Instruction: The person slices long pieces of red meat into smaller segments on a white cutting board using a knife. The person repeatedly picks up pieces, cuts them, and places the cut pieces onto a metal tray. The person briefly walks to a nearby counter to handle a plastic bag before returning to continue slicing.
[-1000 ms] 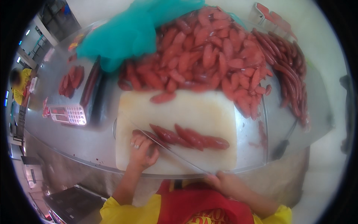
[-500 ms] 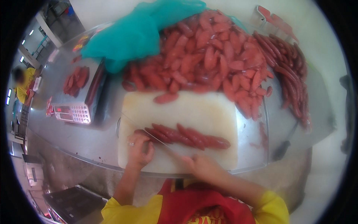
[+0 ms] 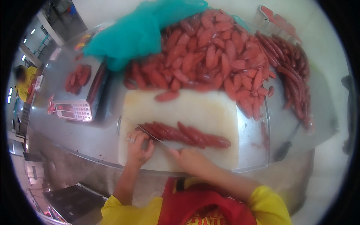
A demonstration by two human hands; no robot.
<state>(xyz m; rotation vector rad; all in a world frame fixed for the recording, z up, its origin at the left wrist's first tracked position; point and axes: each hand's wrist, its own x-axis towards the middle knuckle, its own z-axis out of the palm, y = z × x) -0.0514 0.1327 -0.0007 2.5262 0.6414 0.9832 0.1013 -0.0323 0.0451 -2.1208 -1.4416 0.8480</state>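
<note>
White plastic, stained yellow toward its far corners, makes up the cutting board (image 3: 221, 108), which lies along the near edge of the steel table (image 3: 97, 142). Across the board's nearer half runs the sliced red sausage (image 3: 187, 135) — slanted pieces leaning on one another, the right end just short of the board's right edge. Clean slicing here seems to call for one fixed slant, a long drawing stroke rather than a straight push, and even thickness; the guiding fingertips are best tucked back, since the long thin knife (image 3: 154, 138) passes very close to them. The left hand (image 3: 138, 148) sits by the board's left edge, fingers bent, thumb turned toward the blade; whether it pinches the sausage's end I cannot tell, as the fingers hide that spot. The right hand (image 3: 189, 159) is closed around the knife's handle above the board's near edge, its forearm slanting in from the lower right, so the blade points diagonally toward the left edge. Beyond the board's far edge lies the heap of cut sausage pieces (image 3: 210, 56) — with whole sausages (image 3: 294, 75) to its right.
</note>
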